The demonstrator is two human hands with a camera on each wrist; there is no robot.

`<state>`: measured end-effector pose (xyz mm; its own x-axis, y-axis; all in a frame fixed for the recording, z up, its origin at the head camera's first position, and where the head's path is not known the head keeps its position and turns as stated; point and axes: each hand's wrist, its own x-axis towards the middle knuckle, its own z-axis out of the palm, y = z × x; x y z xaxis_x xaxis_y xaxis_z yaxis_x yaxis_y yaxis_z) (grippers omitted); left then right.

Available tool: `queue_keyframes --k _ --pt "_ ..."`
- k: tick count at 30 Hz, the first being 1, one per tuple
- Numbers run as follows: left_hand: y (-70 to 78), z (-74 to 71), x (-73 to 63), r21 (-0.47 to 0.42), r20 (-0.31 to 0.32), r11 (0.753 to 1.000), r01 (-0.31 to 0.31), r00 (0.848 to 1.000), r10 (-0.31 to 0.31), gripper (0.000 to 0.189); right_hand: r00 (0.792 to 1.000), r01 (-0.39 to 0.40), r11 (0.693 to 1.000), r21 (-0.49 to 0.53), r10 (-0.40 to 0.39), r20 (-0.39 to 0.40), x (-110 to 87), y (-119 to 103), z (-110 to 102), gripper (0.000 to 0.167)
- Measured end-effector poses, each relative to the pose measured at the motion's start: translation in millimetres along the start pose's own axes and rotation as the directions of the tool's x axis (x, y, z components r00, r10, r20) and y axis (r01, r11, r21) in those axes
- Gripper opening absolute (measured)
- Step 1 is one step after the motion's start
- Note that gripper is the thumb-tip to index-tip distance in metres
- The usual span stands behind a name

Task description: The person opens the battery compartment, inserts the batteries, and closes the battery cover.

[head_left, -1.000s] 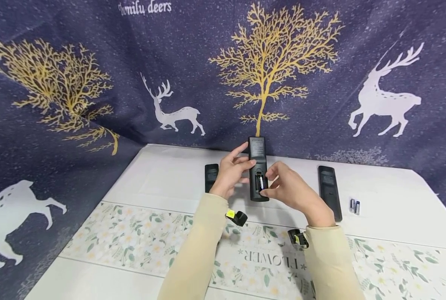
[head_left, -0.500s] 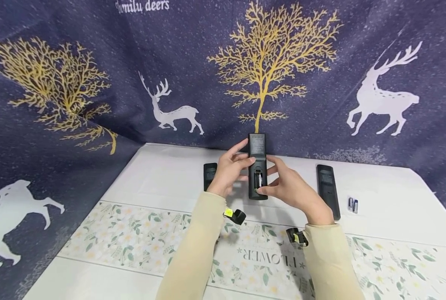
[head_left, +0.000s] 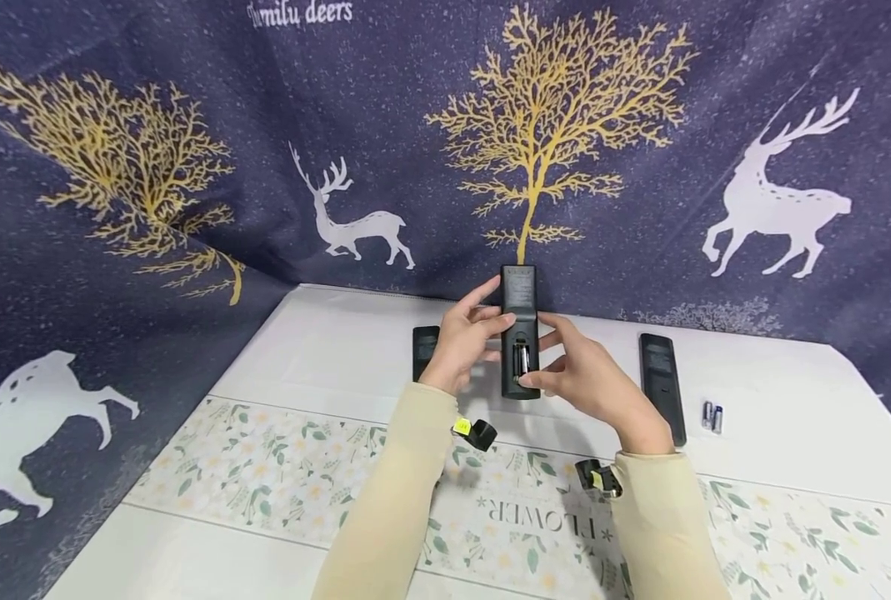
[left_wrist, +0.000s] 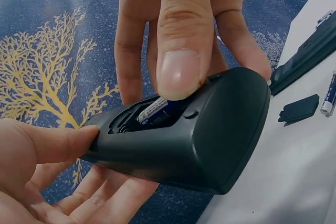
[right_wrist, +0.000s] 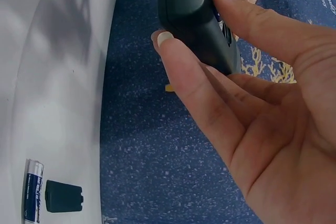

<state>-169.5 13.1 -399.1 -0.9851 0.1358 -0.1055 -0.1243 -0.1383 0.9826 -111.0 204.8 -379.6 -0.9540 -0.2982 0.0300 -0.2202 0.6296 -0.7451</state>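
A black remote control [head_left: 518, 292] is held upright above the table, its back toward me and its battery compartment uncovered. My left hand [head_left: 460, 343] grips its left side, thumb across the back and fingers behind. My right hand [head_left: 595, 379] wraps the lower right side. In the left wrist view, the right thumb [left_wrist: 181, 72] presses the end of a blue-and-white battery [left_wrist: 152, 113] lying in the compartment, a coil spring visible at its far end. The right wrist view shows the right fingers [right_wrist: 191, 85] against the remote's side; the thumb partly hides the compartment there.
One black remote [head_left: 663, 387] lies to the right; another [head_left: 424, 346] is partly behind the left hand. Two loose batteries [head_left: 718, 419] lie at far right. A small black battery cover [right_wrist: 64, 196] rests beside a battery [right_wrist: 33, 190]. A patterned cloth [head_left: 445, 208] hangs behind the table.
The right thumb has pushed down at the compartment's lower end, and the battery now sits lower inside it. The right fingers have closed in along the remote's edge. The left hand keeps its grip.
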Motion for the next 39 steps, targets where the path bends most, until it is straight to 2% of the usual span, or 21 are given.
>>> queue_keyframes --k 15,39 --pt "4.3 1.1 -1.3 -0.005 -0.005 1.0 -0.015 1.0 0.015 0.063 1.0 -0.004 1.0 -0.007 0.004 -0.021 4.0 -1.4 1.2 0.097" --pt "2.5 3.1 0.1 -0.009 -0.011 1.0 -0.02 1.0 0.019 0.064 0.999 0.033 0.999 -0.001 -0.033 -0.039 3.8 1.9 5.8 0.093"
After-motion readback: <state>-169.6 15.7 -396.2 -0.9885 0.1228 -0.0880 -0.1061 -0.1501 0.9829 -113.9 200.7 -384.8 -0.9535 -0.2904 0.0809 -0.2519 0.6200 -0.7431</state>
